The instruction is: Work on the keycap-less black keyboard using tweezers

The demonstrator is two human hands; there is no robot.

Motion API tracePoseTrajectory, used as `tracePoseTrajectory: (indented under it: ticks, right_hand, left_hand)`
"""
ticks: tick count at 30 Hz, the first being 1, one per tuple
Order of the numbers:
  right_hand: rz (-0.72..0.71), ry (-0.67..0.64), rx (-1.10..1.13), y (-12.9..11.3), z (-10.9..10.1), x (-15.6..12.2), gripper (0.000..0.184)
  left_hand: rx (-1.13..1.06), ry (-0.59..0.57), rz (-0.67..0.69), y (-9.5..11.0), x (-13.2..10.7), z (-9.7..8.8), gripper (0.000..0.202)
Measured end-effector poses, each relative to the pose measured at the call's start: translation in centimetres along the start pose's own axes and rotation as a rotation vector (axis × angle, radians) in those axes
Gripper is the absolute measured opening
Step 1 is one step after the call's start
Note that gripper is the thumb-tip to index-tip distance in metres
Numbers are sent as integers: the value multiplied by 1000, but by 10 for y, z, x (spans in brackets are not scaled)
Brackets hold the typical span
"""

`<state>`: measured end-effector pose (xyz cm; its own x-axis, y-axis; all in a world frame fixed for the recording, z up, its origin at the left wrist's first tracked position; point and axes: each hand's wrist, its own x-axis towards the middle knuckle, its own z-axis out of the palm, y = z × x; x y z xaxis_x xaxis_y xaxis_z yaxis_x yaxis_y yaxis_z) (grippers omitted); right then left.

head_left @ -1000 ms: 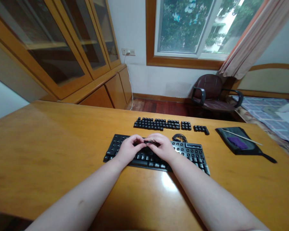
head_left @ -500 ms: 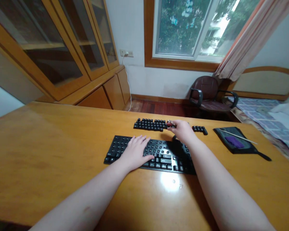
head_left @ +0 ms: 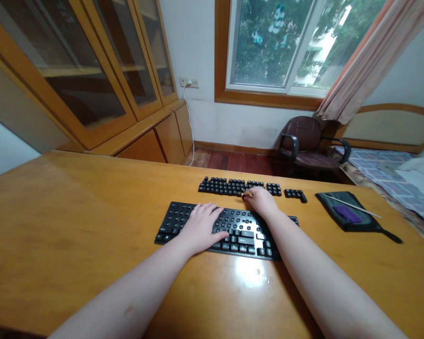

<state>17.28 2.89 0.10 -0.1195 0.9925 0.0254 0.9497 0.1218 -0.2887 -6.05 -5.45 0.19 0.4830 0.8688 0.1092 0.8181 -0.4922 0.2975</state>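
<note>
**Right hand at the loose keycaps, left hand steadying the keyboard**

From my end of the feed, the wooden bench [head_left: 74,226] fills the lower frame. The black keyboard [head_left: 240,230] lies about midway between its near and far edges, slightly right of centre. A number of its sockets look bare, though I cannot count them at this size.

Behind it, along the far edge, the loose keycaps [head_left: 226,186] are laid out in neat blocks, with a smaller block [head_left: 273,189] and a still smaller cluster [head_left: 295,193] to their right. Toward the far right corner lies a dark pouch [head_left: 353,221] with a purple cloth [head_left: 346,213] and a thin stick [head_left: 353,201] on it.

The left hand [head_left: 201,225] lies flat on the left half of the keyboard with its fingers spread, gripping nothing and simply weighing the board down. The right hand [head_left: 260,200] reaches past the keyboard's far edge to the near edge of the big keycap block. Its fingertips are pinched together on a small brownish piece [head_left: 246,194], either touching the caps or just beside them, and I cannot tell which.

I judge the step in hand to be work at the laid-out caps, either setting one into the row or picking one from it. The next move calls for a light, precise touch. The caps sit tightly packed, so a careless wrist could scatter the rows, and the left hand should keep the board from sliding.
</note>
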Motion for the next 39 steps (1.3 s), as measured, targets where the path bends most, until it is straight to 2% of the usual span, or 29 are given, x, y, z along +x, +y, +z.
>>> tracePoseTrajectory:
  ticks: [5, 19, 25, 39]
  right_hand:
    - [-33, 65, -13, -1, 0, -1, 19]
    - [-23, 144, 66, 1, -1, -4, 18]
    - [-17, 105, 20, 2, 0, -5, 16]
    - [24, 59, 9, -1, 4, 3, 16]
  left_hand:
    - [-34, 16, 5, 1, 0, -1, 69]
    - [-36, 25, 26, 5, -2, -5, 67]
    - [-68, 31, 122, 12, -3, -8, 64]
    - [-60, 6, 170, 22, -4, -1, 69]
